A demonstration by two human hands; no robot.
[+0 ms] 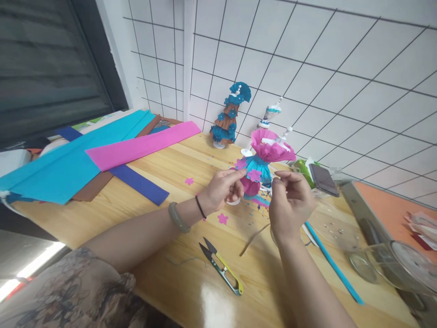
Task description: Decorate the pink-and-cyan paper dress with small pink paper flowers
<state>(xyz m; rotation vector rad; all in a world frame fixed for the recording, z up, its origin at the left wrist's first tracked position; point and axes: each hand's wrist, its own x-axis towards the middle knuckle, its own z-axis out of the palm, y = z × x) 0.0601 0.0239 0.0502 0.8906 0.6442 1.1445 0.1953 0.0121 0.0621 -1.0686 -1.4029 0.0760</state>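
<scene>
A small figure of ruffled crepe paper stands before me, with a pink top (271, 146), a turquoise layer (258, 166) and a pink layer (250, 187) below. Pink paper flowers (254, 175) sit on its turquoise layer. My left hand (223, 187) is at its left side, thumb and index finger brought together by the turquoise paper and the other fingers curled. Close to its right side, my right hand (291, 202) has its fingers bent in a pinch. Whatever lies between the fingertips of either hand is too small to make out.
Yellow-handled thread snips (223, 269) lie in front, near loose pink flowers (223, 218). Crepe strips, turquoise (78, 157) and pink (143, 145), overlap at left. A blue-brown paper figure (227, 116) stands behind. At right are a phone (323, 179), a turquoise strip (334, 263) and a clear jar (392, 264).
</scene>
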